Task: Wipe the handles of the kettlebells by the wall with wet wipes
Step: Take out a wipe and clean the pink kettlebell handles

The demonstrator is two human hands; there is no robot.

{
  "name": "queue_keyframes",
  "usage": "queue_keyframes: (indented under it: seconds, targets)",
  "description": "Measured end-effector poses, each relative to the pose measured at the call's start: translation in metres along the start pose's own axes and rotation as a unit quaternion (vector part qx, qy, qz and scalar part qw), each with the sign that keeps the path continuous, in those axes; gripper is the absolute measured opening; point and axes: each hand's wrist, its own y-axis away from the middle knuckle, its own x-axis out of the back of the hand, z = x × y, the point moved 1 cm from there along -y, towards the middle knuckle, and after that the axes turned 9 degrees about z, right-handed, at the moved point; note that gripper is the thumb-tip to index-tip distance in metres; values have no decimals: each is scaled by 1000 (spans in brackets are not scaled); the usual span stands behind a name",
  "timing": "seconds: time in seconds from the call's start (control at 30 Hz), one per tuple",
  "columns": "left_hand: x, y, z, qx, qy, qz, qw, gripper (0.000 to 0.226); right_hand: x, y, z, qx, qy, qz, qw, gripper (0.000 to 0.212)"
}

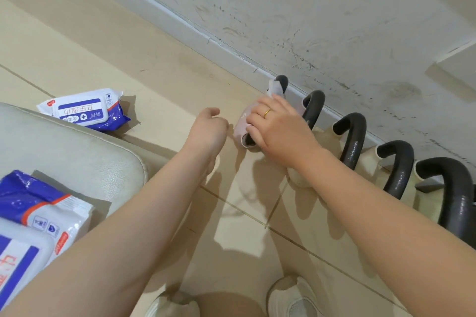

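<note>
Several kettlebells stand in a row along the wall, each with a dark curved handle (353, 136). The leftmost one is a pink kettlebell (243, 117). A white wet wipe (275, 87) lies over its handle (282, 80). My right hand (278, 126) grips the wipe against that handle, fingers curled down over the pink body. My left hand (208, 126) hovers just left of the pink kettlebell, loosely curled and holding nothing.
A blue and white pack of wet wipes (85, 110) lies on the tiled floor at the left. A second pack (31, 219) rests on a cream cushion (72, 152) at the lower left. My shoes (293, 298) are at the bottom. The scuffed wall (309, 8) runs diagonally behind the row.
</note>
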Motion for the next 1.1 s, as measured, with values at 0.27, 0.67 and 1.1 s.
queue_keyframes:
  seconds: [0.27,0.67,1.1]
  targets:
    - [7,5,10,10,69,22,997,26,-25,9,-29,191,143,-4,971,27]
    - [-18,22,5,26,67,-43,996,22,0,3,-75,-497,-268,101,819,42]
    - [-52,44,13,-302,-112,2,947,24,64,76,31,-631,-400,229,624,23]
